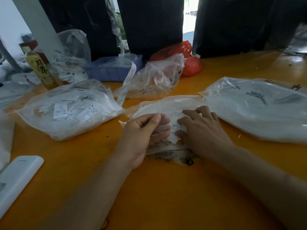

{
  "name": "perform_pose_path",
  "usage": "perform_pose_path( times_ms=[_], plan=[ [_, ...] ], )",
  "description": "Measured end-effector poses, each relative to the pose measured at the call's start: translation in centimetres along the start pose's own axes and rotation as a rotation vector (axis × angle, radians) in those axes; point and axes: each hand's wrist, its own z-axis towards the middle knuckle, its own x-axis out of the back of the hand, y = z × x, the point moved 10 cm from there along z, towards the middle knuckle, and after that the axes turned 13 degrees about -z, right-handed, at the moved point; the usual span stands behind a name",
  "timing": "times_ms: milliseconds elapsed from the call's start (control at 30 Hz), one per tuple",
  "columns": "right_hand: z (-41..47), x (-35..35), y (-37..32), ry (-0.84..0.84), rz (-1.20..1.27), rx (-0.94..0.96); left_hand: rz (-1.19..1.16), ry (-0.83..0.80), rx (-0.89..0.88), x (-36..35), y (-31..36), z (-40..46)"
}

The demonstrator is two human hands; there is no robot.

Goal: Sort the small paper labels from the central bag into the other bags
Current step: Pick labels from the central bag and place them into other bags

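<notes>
right grip [201, 130] pinches label [176, 130] inside central bag [166, 105].

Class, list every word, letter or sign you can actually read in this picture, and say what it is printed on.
"双萃": on the bottle, upright at the table's far left.
"XS": on a paper label inside the left bag.
"M": on the label between the two hands.
Recycling triangle: on the rear clear bag.
All other print on bags, labels and the paper strip is too blurred to read.
</notes>
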Motion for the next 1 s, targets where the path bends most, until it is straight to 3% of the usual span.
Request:
perform_pose_path(
  times_ms=[267,367,467,600,667,800,1000],
  plan=[
    [0.0,1.5,-0.1,0.132,0.158,0.047,0.013,-0.005,0.017,0.3,-0.2,0.2],
    [-0.1,1.5,1.4,0.151,0.348,-0.046,0.017,-0.026,0.03,0.1,-0.3,0.1],
    [-0.5,1.2,4.5,0.181,0.703,-0.252,0.006,-0.044,0.051,-0.2,-0.3,0.0],
    [-0.9,-0.8,6.1,0.09,1.536,-0.471,-0.002,-0.06,0.074,-0.6,-0.4,-0.2],
    [-1.1,-1.2,6.2,0.063,1.71,-0.52,-0.001,-0.057,0.077,-0.7,-0.4,-0.3],
    [-1.2,-1.7,6.4,0.041,1.707,-0.562,0.009,-0.064,0.087,-0.7,-0.5,-0.4],
    [-1.1,-1.0,6.0,0.052,1.627,-0.474,-0.022,-0.085,0.094,-1.1,-0.6,-0.6]
  ],
)
